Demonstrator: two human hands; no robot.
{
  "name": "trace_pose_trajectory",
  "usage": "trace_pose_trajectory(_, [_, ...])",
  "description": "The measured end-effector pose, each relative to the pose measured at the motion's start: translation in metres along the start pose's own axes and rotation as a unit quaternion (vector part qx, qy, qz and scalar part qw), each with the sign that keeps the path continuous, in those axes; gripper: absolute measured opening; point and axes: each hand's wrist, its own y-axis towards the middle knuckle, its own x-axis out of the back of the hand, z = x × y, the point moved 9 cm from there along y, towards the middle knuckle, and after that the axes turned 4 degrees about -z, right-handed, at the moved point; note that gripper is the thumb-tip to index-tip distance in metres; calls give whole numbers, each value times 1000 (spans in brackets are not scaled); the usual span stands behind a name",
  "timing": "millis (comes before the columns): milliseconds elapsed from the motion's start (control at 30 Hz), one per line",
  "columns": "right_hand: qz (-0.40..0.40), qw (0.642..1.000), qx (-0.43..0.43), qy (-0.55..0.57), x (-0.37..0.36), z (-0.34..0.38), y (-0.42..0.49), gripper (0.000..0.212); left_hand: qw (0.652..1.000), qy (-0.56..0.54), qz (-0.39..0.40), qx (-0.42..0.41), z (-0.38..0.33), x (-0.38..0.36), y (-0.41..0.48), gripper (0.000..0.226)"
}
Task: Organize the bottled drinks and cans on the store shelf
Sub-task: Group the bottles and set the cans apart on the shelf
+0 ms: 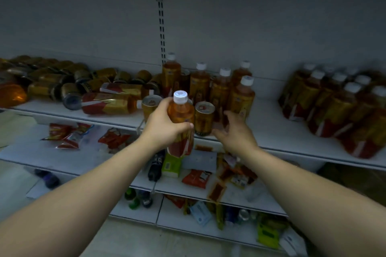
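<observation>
1. Tea bottle (181,112) is held upright before the shelf (271,129) edge; full, so likely weighty, stiff and smooth; mid-body gives the surest hold.
2. Left hand (163,129) wraps its middle; right hand (234,131), at its 3 o'clock, is spread and empty by a can (204,119).

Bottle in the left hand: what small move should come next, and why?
Probably set the bottle upright on the shelf, beside the standing bottles. The left hand grips it upright, off the shelf at its front edge; bare shelf shows right of that group, and the right hand is open by a can, seemingly making room.
</observation>
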Motion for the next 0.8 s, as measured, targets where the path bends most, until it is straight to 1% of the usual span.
trace_pose_trajectory(67, [-3,999,-10,-33,18,-25,-13,59,1000,-1,23,-16,-15,-20,-4,73])
trace_pose_trajectory(200, [-6,990,-95,-101,64,-104,-37,68,996,-11,77,-47,-55,-82,-16,67])
trace_pose_trajectory(300, [-27,980,-158,-119,106,-171,-58,71,992,-13,111,-66,-82,-142,-23,65])
trace_pose_trajectory(367, [-30,973,-183,-136,132,-212,-71,72,990,-13,127,-68,-99,-184,-25,63])
trace_pose_trajectory(500, [-28,962,-197,-186,174,-281,-81,71,991,-17,127,-49,-127,-264,-25,50])
trace_pose_trajectory(533, [-31,959,-201,-196,183,-297,-81,70,991,-18,125,-55,-134,-282,-24,45])
trace_pose_trajectory(600, [-48,954,-213,-206,201,-327,-81,70,990,-7,123,-71,-148,-314,-21,44])
trace_pose_trajectory(667, [-67,950,-223,-210,216,-354,-78,75,991,-5,118,-69,-152,-337,-12,40])
trace_pose_trajectory(733, [-67,949,-222,-215,224,-377,-70,87,993,-12,101,-52,-150,-352,-1,35])
trace_pose_trajectory(767, [-52,948,-227,-217,225,-388,-64,95,995,-17,91,-41,-147,-359,4,40])
trace_pose_trajectory(800, [-27,947,-233,-220,225,-398,-59,102,996,-25,84,-33,-144,-363,9,51])
